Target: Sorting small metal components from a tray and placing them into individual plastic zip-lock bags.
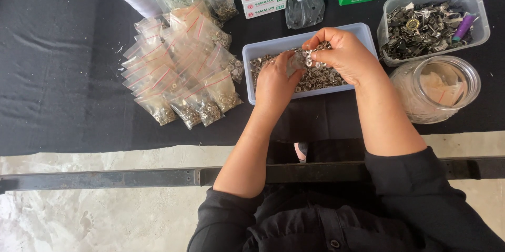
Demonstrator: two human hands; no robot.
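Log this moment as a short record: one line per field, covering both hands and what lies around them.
left hand: holds a small clear bag over the tray
right hand: pinches small metal rings at the bag's mouth
tray: pale blue, holds loose metal rings
left of tray: pile of filled small bags
right of tray: clear tub of dark metal parts; glass jar
surface: black cloth

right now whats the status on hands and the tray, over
Left hand pinching a small clear bag; right hand feeding in metal rings over the tray. Nothing in the way.
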